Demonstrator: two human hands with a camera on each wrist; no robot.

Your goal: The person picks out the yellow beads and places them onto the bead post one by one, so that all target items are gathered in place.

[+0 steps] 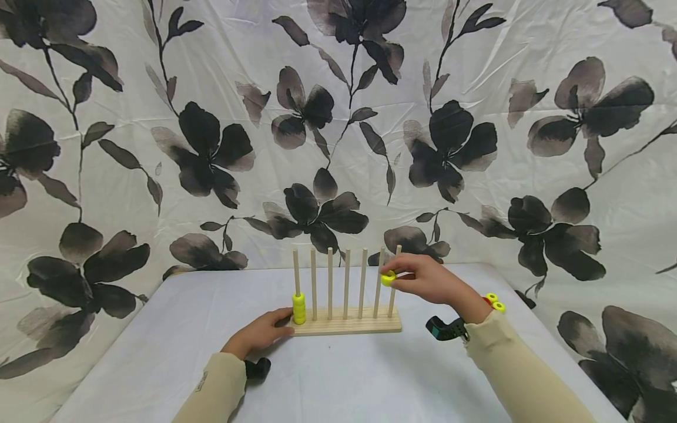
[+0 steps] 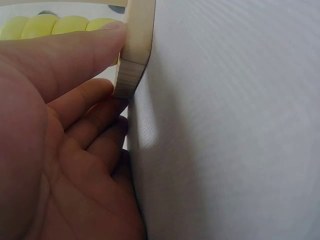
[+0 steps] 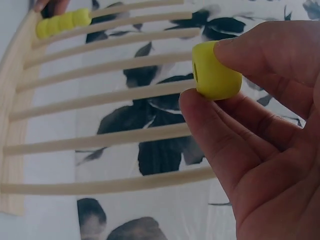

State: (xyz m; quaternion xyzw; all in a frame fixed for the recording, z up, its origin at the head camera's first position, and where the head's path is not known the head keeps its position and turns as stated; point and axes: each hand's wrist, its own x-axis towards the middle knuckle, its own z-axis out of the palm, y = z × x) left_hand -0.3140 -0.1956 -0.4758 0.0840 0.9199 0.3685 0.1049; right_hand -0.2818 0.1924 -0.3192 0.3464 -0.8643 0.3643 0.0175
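A wooden peg rack [image 1: 346, 330] with several upright dowels stands on the table. Yellow beads [image 1: 298, 309] are stacked on its leftmost peg. At that end, my left hand [image 1: 261, 335] holds the base, its thumb and fingertips against the wooden end [image 2: 139, 35] in the left wrist view. My right hand [image 1: 428, 281] pinches one yellow bead [image 3: 217, 72] between thumb and fingers, the bead's hole partly showing in the right wrist view. That hand is raised near the tops of the rightmost pegs, and the bead overlaps a peg in the head view.
More yellow beads [image 1: 498, 306] lie to the right, partly behind the right wrist, with a bit of red beside them. White cloth covers the table [image 1: 338, 382]. Behind it hangs a floral curtain [image 1: 370, 153]. Each wrist wears a black band [image 1: 446, 330].
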